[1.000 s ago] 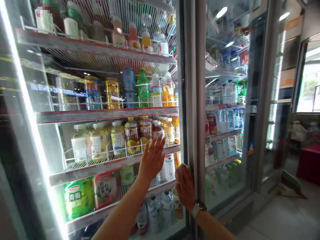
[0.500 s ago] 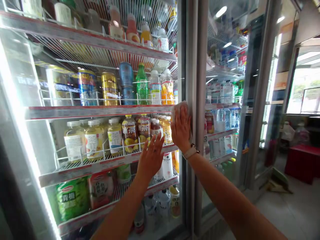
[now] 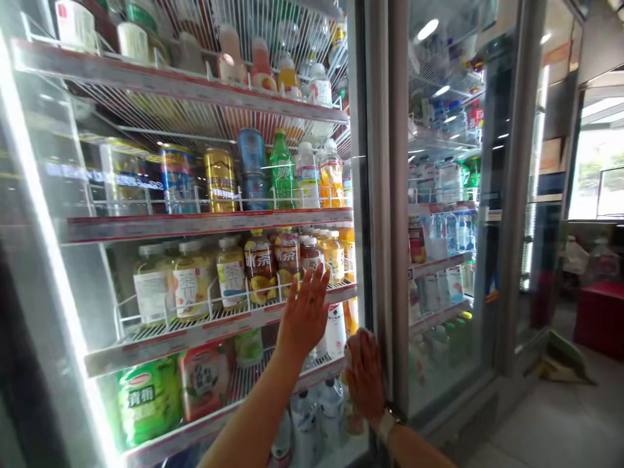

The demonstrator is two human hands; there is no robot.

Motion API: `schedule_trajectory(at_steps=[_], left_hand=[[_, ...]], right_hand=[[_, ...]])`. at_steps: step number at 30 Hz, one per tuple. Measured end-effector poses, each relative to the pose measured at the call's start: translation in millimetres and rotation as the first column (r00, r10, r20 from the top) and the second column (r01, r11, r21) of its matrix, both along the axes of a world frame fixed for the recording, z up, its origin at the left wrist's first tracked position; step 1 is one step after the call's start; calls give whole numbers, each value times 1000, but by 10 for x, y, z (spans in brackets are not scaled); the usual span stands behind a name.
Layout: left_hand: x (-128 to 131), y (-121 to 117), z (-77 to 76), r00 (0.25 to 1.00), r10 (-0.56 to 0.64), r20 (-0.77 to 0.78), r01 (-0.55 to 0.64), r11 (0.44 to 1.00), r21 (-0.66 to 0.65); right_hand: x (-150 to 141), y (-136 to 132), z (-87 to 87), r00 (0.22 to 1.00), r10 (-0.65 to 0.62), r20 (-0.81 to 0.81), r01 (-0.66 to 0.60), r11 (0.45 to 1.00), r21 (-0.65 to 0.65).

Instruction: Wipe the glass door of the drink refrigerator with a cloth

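Note:
My right hand (image 3: 363, 377) lies low on the glass door (image 3: 219, 140), close to its metal frame (image 3: 377, 214). Its fingers are nearly straight and press a white cloth (image 3: 348, 356) against the pane; most of the cloth is hidden under the palm. A watch with a pale band (image 3: 387, 426) circles that wrist. Further left, my left hand (image 3: 305, 315) holds nothing and has its fingers spread at the glass, in front of the bottled-drink shelf. Behind the pane near its fingertips stand bottles of iced tea (image 3: 260, 266).
Wire shelves (image 3: 170, 224) inside the cooler hold cans and bottles. A green snack bag (image 3: 149, 403) sits on a lower shelf. To the right is a second glass door (image 3: 451, 403). A red box (image 3: 602, 322) and a green-yellow object (image 3: 565, 357) are on the floor side.
My right hand has slid down the glass with the cloth, from mid-shelf height to the lower shelf. My left hand stays spread at the pane. The view has shifted slightly.

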State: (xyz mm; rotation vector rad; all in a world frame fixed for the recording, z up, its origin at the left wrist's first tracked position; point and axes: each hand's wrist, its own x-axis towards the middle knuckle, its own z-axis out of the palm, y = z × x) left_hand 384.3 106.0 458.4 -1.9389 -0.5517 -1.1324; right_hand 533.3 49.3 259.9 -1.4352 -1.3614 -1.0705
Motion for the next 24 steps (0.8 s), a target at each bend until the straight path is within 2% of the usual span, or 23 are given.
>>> schedule_trajectory(at_steps=[1, 3, 6, 8, 9, 11, 12, 14, 16, 18, 24], left_hand=[[0, -2, 0, 1000, 9, 0, -9, 1000, 4], [1, -10, 4, 1000, 17, -1, -17, 1000, 3], [1, -27, 16, 1000, 3, -5, -3, 1000, -12], [-2, -33, 23, 1000, -18, -4, 18, 1000, -23], [-3, -34, 24, 1000, -31, 0, 31, 999, -27], [-6, -31, 23, 999, -53, 11, 54, 998, -32], [-7, -30, 21, 998, -61, 15, 62, 998, -34], [-8, -28, 16, 998, -67, 19, 68, 997, -36], [-7, -28, 13, 998, -65, 18, 65, 997, -33], [-3, -28, 13, 998, -61, 17, 62, 998, -27], [5, -22, 8, 999, -37, 16, 38, 999, -11]], right_hand=[[5, 0, 86, 1000, 3, -4, -3, 1000, 3], [30, 5, 475, 1000, 7, -16, -6, 1000, 17], [104, 34, 1404, 1000, 13, 3, -13, 1000, 18], [160, 82, 2038, 1000, 8, 22, -9, 999, 51], [185, 112, 2302, 1000, -3, 17, 1, 996, 84], [219, 167, 2654, 1000, -21, -4, 21, 991, 136], [230, 186, 2728, 1000, -25, -14, 27, 987, 156], [238, 201, 2673, 1000, -23, -20, 26, 985, 171], [230, 188, 2394, 1000, -7, -16, 10, 987, 159], [205, 157, 1973, 1000, 2, -29, 2, 991, 134], [53, 36, 504, 999, 6, -53, -5, 1000, 17]])
